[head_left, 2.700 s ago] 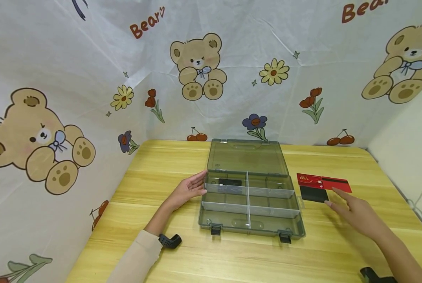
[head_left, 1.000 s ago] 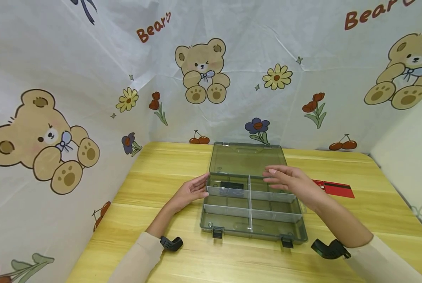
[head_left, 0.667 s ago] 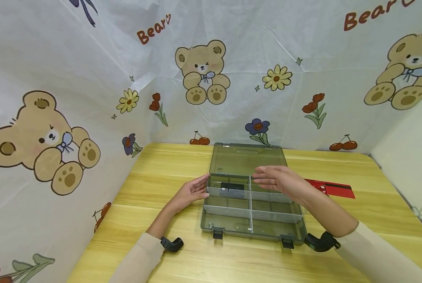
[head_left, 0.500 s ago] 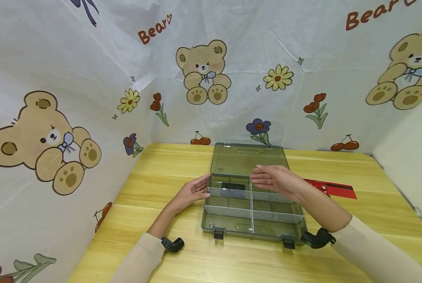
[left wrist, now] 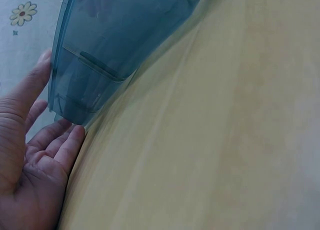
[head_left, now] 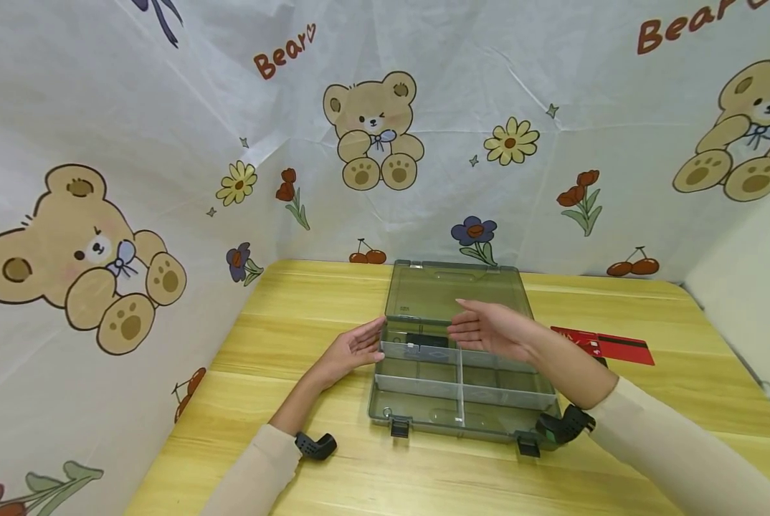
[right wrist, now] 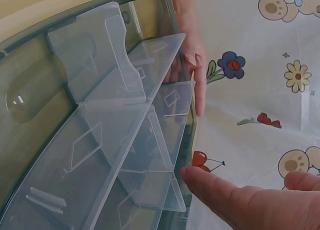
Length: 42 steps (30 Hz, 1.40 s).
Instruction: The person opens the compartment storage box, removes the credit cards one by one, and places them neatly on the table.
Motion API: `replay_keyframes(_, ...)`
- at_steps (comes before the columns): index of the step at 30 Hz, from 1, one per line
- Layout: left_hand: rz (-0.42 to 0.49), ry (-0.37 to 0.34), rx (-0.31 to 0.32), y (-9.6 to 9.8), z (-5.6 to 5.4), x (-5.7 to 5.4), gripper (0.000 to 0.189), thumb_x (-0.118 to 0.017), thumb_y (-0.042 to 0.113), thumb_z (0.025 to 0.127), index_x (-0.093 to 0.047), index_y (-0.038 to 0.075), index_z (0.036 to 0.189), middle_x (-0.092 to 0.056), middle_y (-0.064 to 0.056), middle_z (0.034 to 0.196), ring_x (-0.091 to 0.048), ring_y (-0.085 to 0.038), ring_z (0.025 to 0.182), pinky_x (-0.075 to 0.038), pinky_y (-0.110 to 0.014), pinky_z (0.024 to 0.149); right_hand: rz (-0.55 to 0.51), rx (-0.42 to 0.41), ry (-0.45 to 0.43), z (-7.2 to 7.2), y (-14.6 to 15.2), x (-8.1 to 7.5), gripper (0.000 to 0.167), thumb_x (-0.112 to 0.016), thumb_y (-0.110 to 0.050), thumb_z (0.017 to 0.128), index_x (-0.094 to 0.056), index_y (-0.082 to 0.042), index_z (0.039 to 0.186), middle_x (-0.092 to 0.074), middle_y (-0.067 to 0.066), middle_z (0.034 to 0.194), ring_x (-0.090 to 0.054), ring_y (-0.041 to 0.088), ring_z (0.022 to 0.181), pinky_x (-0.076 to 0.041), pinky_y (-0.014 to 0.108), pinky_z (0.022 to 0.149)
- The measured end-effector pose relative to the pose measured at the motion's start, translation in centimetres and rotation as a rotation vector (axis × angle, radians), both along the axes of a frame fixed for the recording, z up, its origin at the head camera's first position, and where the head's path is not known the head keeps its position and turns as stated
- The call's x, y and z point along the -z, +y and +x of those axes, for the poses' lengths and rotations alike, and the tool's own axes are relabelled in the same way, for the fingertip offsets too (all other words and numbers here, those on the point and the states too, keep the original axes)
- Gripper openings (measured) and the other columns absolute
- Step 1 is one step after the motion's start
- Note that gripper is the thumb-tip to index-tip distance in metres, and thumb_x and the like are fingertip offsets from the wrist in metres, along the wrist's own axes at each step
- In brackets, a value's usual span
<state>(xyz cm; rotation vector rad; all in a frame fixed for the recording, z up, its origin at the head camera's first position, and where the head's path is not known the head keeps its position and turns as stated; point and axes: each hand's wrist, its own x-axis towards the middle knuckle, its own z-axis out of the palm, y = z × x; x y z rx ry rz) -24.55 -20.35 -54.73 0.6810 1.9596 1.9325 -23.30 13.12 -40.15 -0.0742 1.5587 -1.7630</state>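
A smoky-green plastic organizer box lies on the table with its lid folded back. Clear dividers split its tray into several compartments. In the back-left one sits a small black flat item. My left hand rests at the box's left wall, thumb at the rim and fingers relaxed, as the left wrist view also shows. My right hand hovers over the back of the tray, fingers straight and pointing left, with nothing seen in it. Part of the back-right compartment is hidden behind it.
Right of the box lie two red cards, one with a black stripe and one with print partly behind my right forearm. An edge of a black card shows below them. A bear-print cloth stands behind the table.
My right hand has moved left from the cards to above the box's back compartments, still drifting slightly left. My left hand stays at the box's left side.
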Motion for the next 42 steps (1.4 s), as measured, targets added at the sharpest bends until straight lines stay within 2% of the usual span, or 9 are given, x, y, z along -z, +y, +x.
replay_keyframes(5,0.001,0.007,0.01,0.1,-0.1,0.2,0.075,-0.073,0.011,0.095,-0.034,0.012,0.159,-0.031,-0.007,0.164,-0.031,-0.029,0.15,-0.036,-0.033,0.118,0.005,-0.01,-0.062,-0.6,-0.5,0.3,0.075,-0.027,-0.037,0.113,0.003,0.017,0.154,-0.002,0.039,0.161,-0.009,0.048,0.151,-0.014,0.049,0.126)
replay_keyframes(16,0.0,-0.015,0.009,-0.2,-0.1,0.3,0.076,-0.074,0.011,0.095,-0.034,0.013,0.159,-0.031,-0.004,0.164,-0.032,-0.026,0.149,-0.037,-0.029,0.117,0.022,-0.068,-0.136,-1.7,-1.9,0.5,0.083,-0.026,-0.041,0.112,0.016,0.019,0.15,0.016,0.041,0.158,0.005,0.051,0.15,-0.006,0.051,0.127)
replay_keyframes(27,0.0,-0.009,0.005,-0.1,-0.2,0.2,0.075,-0.073,0.009,0.095,-0.035,0.014,0.159,-0.031,-0.004,0.164,-0.032,-0.026,0.149,-0.037,-0.031,0.117,0.028,-0.046,-0.204,-2.7,-2.9,0.8,0.09,-0.028,-0.044,0.11,0.031,0.015,0.145,0.036,0.036,0.151,0.022,0.052,0.145,0.004,0.052,0.125)
replay_keyframes(42,-0.005,-0.01,-0.002,0.0,-0.1,0.1,0.075,-0.072,0.008,0.095,-0.034,0.012,0.16,-0.032,-0.005,0.164,-0.033,-0.026,0.149,-0.037,-0.031,0.117,0.062,-0.039,-0.231,-3.3,-3.7,1.4,0.092,-0.031,-0.045,0.11,0.035,0.009,0.145,0.042,0.031,0.151,0.032,0.051,0.141,0.007,0.057,0.123)
